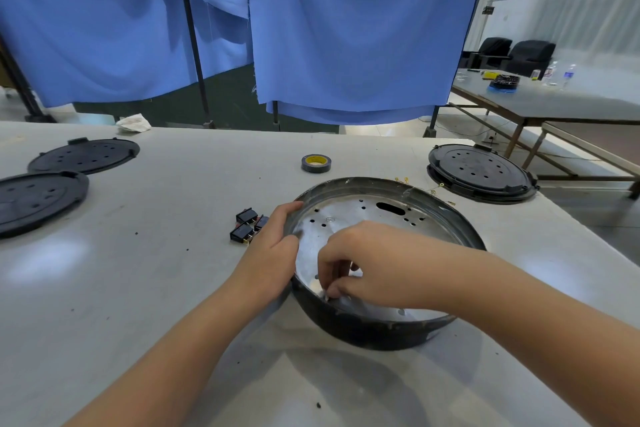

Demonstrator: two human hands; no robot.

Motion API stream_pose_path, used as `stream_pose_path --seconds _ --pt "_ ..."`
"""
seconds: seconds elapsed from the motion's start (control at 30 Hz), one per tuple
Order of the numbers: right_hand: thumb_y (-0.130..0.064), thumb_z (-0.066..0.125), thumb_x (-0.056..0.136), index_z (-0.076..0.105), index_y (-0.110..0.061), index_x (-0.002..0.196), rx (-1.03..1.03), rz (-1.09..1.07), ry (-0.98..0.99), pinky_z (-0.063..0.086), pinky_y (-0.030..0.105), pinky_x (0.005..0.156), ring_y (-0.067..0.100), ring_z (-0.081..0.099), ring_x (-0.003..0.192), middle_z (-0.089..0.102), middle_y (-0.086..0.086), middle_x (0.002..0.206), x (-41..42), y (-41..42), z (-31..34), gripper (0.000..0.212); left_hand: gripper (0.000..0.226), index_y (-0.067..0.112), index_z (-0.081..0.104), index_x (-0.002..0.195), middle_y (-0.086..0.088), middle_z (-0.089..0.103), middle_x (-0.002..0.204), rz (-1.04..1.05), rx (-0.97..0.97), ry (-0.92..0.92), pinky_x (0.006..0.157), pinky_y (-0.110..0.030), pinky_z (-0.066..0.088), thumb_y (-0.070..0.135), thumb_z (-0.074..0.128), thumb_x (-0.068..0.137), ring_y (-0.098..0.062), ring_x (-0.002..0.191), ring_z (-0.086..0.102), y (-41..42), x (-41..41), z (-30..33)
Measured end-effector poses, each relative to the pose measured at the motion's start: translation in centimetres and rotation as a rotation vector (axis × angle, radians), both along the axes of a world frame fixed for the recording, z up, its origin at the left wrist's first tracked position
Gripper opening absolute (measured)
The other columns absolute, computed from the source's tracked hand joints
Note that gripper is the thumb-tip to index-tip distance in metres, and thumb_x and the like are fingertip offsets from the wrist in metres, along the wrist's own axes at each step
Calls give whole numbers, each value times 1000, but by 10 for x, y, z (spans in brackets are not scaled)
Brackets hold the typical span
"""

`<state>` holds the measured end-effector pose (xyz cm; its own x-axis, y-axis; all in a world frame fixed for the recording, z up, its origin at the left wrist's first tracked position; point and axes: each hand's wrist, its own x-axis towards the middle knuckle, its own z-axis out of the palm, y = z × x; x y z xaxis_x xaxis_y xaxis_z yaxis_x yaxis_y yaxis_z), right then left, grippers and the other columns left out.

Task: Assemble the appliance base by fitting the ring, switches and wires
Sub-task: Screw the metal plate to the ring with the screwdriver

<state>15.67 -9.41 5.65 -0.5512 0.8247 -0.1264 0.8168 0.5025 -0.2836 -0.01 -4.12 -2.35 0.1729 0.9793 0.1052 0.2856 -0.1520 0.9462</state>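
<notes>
Landmark: I take the appliance base [384, 263], a round black-walled shell with a silver perforated floor, tilted up on its near side, as my reference on the grey table [156, 288].
Base contents: I see the bare metal floor with small holes and one oblong slot toward the far side; nothing loose that I can make out, apart from what my right fingers cover.
Left hand [273, 246]: it holds the base's left rim, thumb hooked over the lip to the inside, the other fingers on the outer wall.
Right hand [363, 263]: reaches inside the base at its near wall, fingers curled down and pinching something small and pale against the floor; I cannot tell what it is.
Switches [247, 225]: a cluster of black rocker switches just left of the base, beside my left hand.
Wires [429, 189]: thin leads with yellow terminals lying behind the base's far-right rim.
Tape roll [316, 163]: dark roll with a yellow core, beyond the base, apart from it.
Lidded unit [481, 172]: a black perforated disc on its ring, far right of the base, near the table's right edge.
Black plates [59, 177]: two discs well to the left of the base.
Open room: bare table lies in front of the base and between it and the plates.
Edges: the table's right edge runs close past the base's right side.
</notes>
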Motion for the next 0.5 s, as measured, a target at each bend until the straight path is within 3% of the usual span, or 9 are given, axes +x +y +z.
stream_pose_path --seconds 0.1,0.3,0.5 --pt "-22 63 89 67 -25 90 -20 8 -3 52 35 86 10 61 88 67 -10 93 -1 1 2 6 67 32 47 129 11 59 121 5 -3 5 101 -43 45 19 37 64 -11 116 54 1 0 0" --pt "-29 64 86 68 -24 88 -21 -22 -28 54 37 81 12 63 85 68 -9 88 -3 2 0 7 64 37 45 123 15 58 119 0 -17 12 101 -41 45 19 37 62 -11 116 54 0 0 2" --pt "-24 65 86 68 -22 88 -30 -24 -37 53 37 82 13 63 86 69 -7 89 -7 3 4 4 66 36 44 125 17 57 116 3 -11 15 97 -36 46 19 36 62 -10 114 54 0 -2 2"
